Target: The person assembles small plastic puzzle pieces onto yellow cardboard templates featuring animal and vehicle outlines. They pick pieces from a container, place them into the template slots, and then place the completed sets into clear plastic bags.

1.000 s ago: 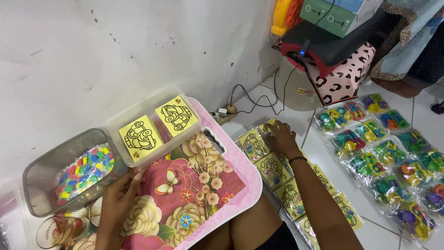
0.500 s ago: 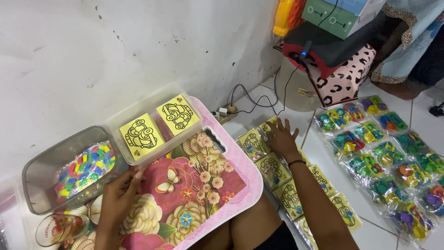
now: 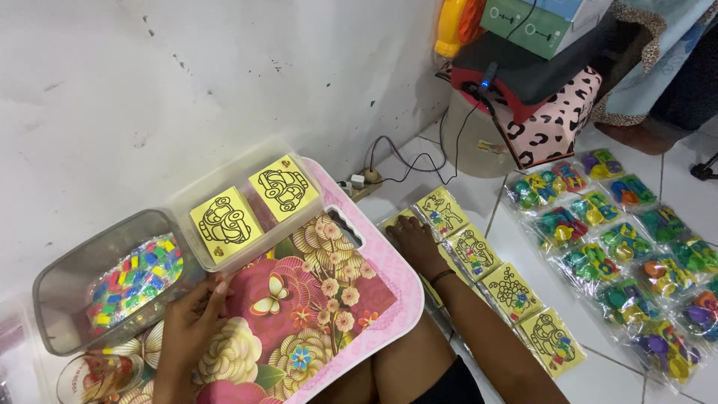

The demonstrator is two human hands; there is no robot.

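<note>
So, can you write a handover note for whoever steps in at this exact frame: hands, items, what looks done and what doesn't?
Left hand: flat on the pink floral lap tray, beside the clear plastic tub of coloured beads.
Right hand: resting on the row of yellow line-drawing cards on the tiled floor; grip unclear.
Done: two yellow cards lie on a clear lidded box.
Left: the floor cards are still unmoved.

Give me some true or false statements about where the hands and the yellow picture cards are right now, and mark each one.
1. The right hand rests on the yellow cards on the floor. True.
2. The left hand holds a bag of coloured pieces. False: it lies on the floral tray, beside the grey tub.
3. Two yellow cards sit on the clear container. True.
4. The grey tub is empty. False: it holds colourful small pieces.
</note>
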